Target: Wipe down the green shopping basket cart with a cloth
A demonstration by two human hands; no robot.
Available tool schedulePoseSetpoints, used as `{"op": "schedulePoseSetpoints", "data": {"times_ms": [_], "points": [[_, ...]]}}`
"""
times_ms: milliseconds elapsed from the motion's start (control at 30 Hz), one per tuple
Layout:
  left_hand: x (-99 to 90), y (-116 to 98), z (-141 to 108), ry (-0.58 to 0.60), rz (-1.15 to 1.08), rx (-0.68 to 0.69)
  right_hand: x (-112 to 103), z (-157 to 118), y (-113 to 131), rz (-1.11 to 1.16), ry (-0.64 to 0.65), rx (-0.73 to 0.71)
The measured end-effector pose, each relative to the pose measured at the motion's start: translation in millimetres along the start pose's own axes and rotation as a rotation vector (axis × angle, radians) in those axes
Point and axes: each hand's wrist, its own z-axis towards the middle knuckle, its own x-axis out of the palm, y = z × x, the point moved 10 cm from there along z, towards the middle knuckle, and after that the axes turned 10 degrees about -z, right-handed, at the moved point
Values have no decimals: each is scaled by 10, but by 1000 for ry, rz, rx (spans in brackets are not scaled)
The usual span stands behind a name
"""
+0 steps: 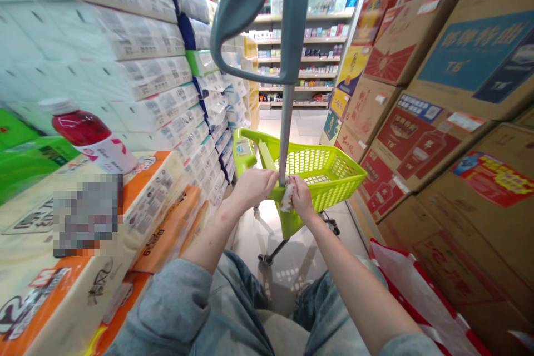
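Note:
A lime-green shopping cart (334, 164) with a perforated basket stands before me. Its grey metal pole (287, 128) rises to a blue-grey loop handle (290, 28) near the top of the view. At the foot of the pole, my right hand (300, 196) is closed on a crumpled white tissue (287, 198), which lies against the green plastic there. Just left of the pole is my left hand (255, 187), its fingers curled shut close to the cart's rim; what they hold, if anything, is hidden.
Stacked tissue packs (146, 72) line the left side. A red-drink bottle (89, 136) and a pixelated item (87, 216) lie on an orange-and-cream pack (154, 178). Cardboard cartons (471, 61) wall the right, above a red-and-white bag (421, 289). Shelves (298, 58) stand at the aisle's end.

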Motion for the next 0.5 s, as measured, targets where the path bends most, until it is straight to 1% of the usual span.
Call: {"op": "schedulePoseSetpoints", "data": {"times_ms": [67, 133, 200, 333, 500], "points": [[-8, 134, 23, -7, 37, -10, -3, 3, -19, -5, 4, 13], [41, 251, 32, -3, 72, -29, -2, 5, -43, -8, 7, 22], [104, 303, 30, -3, 88, -32, -3, 1, -61, -12, 6, 22], [128, 286, 13, -59, 90, -37, -11, -57, -57, -55, -22, 36], [103, 245, -5, -101, 101, -43, -16, -188, 136, -101, -122, 53]]}}
